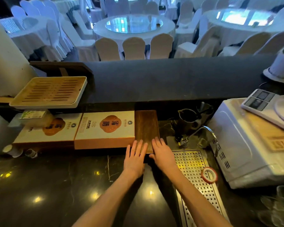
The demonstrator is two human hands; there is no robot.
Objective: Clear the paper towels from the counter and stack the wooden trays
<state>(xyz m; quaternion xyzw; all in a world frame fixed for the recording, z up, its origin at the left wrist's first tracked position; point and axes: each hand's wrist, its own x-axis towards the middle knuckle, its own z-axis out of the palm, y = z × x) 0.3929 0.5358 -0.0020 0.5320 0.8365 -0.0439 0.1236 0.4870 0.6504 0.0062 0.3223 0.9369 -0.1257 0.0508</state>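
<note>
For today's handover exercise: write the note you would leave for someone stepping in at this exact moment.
Left hand and right hand: both flat, fingers spread, on the near end of the dark wooden tray, gripping nothing.
That tray lies beside the printed boxes. The slatted tray sits apart, raised at the left.
Done: no paper towels in view on the counter.
Left: stack the trays.

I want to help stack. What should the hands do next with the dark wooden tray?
Probably grip its near end: the left hand and right hand lie flat on the dark wooden tray, not holding it, while the slatted tray sits far left.
</note>
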